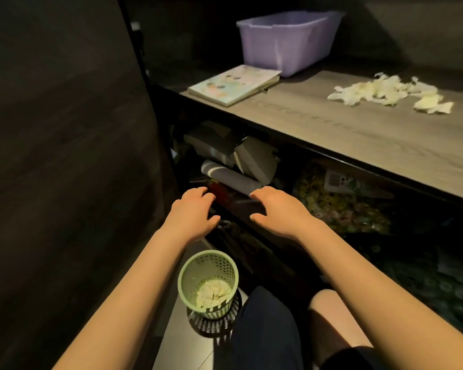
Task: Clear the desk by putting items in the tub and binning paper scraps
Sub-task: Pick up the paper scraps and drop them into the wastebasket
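Both of the person's arms reached forward, palms down, over the dim space below the desk [358, 140]. The left hand [193, 212] hung just left of centre, its fingers loosely curled with slight gaps between them and nothing in them. The right hand [278, 212] hung beside it toward 3 o'clock, apart from the left. Its fingers were bent downward in the same relaxed way and held nothing, with the thumb sticking out toward the left hand. I could not tell whether either hand's fingertips touched the clutter under them.

The purple tub [278, 46] stood at 12 o'clock at the back of the desk, near the wall. A picture book [234, 84] lay closed and flat just in front of it, toward 11 o'clock, at the desk's left end. A loose heap of torn white paper scraps [390, 93] lay spread on the desktop at about 2 o'clock, well apart from the tub and the book.

On the floor at 6 o'clock, between the left forearm and the person's knee, stood a green perforated bin [183, 275]. It was upright, with a layer of paper pieces [211, 292] in its bottom.

Under the desktop a shelf [225, 153] held jumbled dark boxes and a grey roll [230, 177], just beyond the fingertips.
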### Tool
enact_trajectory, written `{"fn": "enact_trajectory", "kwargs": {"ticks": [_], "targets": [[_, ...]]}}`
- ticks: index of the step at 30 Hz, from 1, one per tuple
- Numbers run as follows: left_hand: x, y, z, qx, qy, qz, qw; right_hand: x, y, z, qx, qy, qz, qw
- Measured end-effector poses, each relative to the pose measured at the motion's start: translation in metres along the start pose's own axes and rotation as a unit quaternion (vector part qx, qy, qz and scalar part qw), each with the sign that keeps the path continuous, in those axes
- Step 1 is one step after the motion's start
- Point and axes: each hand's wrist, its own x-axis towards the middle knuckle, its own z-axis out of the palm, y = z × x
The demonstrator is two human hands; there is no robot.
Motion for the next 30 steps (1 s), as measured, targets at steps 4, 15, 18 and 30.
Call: {"fn": "enact_trajectory", "kwargs": {"ticks": [4, 15, 18, 30], "targets": [[-0.001, 0.029, -0.041, -0.004, 0.079, 0.037, 0.996, -0.026, -0.002, -0.056, -0.006, 0.086, -0.02, 0.996], [0.032, 0.118, -0.127, 0.023, 0.165, 0.124, 0.978, -0.069, 0.048, -0.163, -0.001, 0.216, 0.02, 0.976], [0.051, 0.145, -0.136, 0.027, 0.155, 0.147, 0.977, -0.072, 0.077, -0.183, -0.017, 0.214, 0.055, 0.975], [0.156, 0.229, -0.137, 0.06, 0.093, 0.14, 0.984, -0.045, 0.209, -0.22, -0.048, 0.228, 0.235, 0.944]]}}
